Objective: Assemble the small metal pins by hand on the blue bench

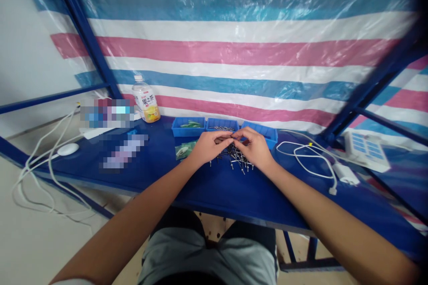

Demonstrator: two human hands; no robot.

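Observation:
A loose pile of small metal pins that look like blind rivets (238, 156) lies on the blue tabletop. Above the pile, my left hand (214, 146) is closed in a pinch, its fingertips meeting those of my right hand (250, 146). My right hand pinches too, from the other side. A small dark sliver shows between the fingertips, too small to name. Just behind the hands stand three blue bins: the left bin (177, 130) with green packets in it, the middle bin (209, 123) with similar metal pins, and the right bin (272, 134), partly hidden by my right hand.
Green packets (183, 150) lie left of my left hand. A drink bottle (146, 100) stands at the back left. White cables and a charger (346, 173) lie on the right, near a power strip (367, 151). Blue frame posts and a striped sheet (234, 53) bound the table.

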